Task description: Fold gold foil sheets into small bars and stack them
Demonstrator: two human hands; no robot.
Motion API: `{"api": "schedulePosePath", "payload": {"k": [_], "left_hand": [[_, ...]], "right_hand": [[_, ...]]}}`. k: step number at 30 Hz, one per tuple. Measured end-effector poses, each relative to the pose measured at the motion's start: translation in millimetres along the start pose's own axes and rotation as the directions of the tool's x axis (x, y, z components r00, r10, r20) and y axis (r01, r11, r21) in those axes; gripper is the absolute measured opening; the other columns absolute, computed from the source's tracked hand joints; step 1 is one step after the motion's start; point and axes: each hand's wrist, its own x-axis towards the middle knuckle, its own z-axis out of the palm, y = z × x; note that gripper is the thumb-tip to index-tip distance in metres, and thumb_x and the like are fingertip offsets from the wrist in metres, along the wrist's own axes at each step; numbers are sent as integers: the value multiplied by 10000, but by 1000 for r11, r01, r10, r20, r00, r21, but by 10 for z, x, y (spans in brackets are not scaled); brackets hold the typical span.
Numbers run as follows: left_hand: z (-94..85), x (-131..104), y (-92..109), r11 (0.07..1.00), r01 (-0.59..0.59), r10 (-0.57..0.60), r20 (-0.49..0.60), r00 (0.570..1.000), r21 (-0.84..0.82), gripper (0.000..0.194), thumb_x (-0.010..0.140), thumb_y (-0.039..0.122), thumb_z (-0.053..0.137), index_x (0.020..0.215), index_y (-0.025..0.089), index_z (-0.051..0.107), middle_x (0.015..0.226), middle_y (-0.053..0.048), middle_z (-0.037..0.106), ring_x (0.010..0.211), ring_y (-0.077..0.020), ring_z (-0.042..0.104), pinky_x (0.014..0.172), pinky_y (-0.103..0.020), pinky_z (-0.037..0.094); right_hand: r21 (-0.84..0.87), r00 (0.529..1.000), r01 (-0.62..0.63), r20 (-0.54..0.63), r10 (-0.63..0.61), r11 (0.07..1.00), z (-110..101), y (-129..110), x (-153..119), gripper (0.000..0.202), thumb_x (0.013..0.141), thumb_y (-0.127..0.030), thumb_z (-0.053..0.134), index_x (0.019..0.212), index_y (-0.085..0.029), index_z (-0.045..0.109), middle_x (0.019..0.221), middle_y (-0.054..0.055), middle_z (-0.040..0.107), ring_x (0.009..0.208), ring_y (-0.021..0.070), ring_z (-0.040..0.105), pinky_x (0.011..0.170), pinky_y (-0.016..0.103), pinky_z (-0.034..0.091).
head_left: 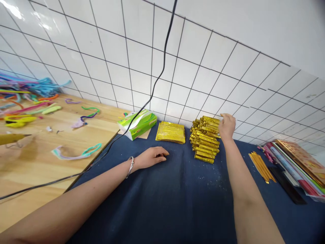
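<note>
My left hand (pixel 152 157) rests on the dark blue cloth (pixel 162 203), fingers loosely bent with the thumb apart and nothing in it. A silver bangle (pixel 131 166) circles that wrist. Just beyond the fingers lies a flat stack of gold foil sheets (pixel 170 132). At the right side of a piled heap of gold foil rolls (pixel 205 142), my right hand (pixel 227 126) is raised with its fingers curled. It is beside or touching the upper rolls; whatever it grips is hidden behind the fingers.
A green tissue pack (pixel 139 123) stands by the tiled wall. A black cable (pixel 157 79) hangs across the view. Colourful pipe cleaners (pixel 30 86) and a yellow glue gun (pixel 11 139) are on the wooden table (pixel 83 169). Flat gold strips (pixel 261 166) and stacked books (pixel 299 166) lie right.
</note>
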Motion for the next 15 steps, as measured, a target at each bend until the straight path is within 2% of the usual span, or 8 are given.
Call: {"api": "schedulePosePath", "payload": {"k": [2,3,6,8,9,11,15], "left_hand": [[-1,-2,-7,1000,3,-3,-4,1000,12,284,854,358,527,1090,219,604,1005,-37,628,828,-131,604,787,-260,481],[-1,-3,-8,1000,6,-6,-7,1000,20,283,856,357,526,1090,219,604,1005,-37,627,829,-130,603,788,-259,479],[-1,-5,-1,999,4,-4,-9,1000,40,281,857,355,526,1089,216,604,998,-36,626,834,-131,600,793,-259,477],[0,-6,9,999,-8,9,-8,1000,42,279,861,354,521,1089,215,602,1003,-37,625,839,-131,599,801,-263,476],[1,-6,16,999,-12,12,-7,1000,38,279,863,354,518,1089,214,601,1006,-38,624,841,-131,598,803,-265,476],[1,-5,29,1000,-11,11,-5,1000,24,279,866,354,514,1090,211,597,1010,-39,623,841,-129,598,804,-266,478],[-2,-2,44,1000,1,-1,3,1000,-4,276,869,352,509,1084,203,594,1003,-40,624,845,-129,598,799,-262,480]], "right_hand": [[31,997,73,0,-73,997,-34,-315,-121,416,852,-159,339,1213,-197,542,1240,89,522,1152,251,415,1002,432,308],[76,985,166,29,-169,983,-33,-505,-201,400,857,-165,360,1210,-195,547,1230,92,536,1146,259,425,996,445,312],[210,882,403,170,-439,891,44,-1123,-466,367,872,-170,387,1194,-190,562,1172,106,589,1112,268,469,966,465,333],[282,821,455,234,-521,845,156,-1483,-600,373,887,-188,396,1235,-186,529,1216,114,571,1131,261,468,975,458,331],[310,804,455,260,-535,835,228,-1627,-639,381,891,-211,410,1259,-185,507,1255,116,548,1157,259,455,992,453,321],[331,806,404,312,-503,853,392,-1826,-663,429,892,-286,446,1309,-183,449,1339,123,479,1216,261,411,1026,454,289],[293,810,288,434,-395,912,740,-1946,-660,603,884,-478,437,1402,-201,299,1463,112,318,1333,270,267,1076,474,193]]}}
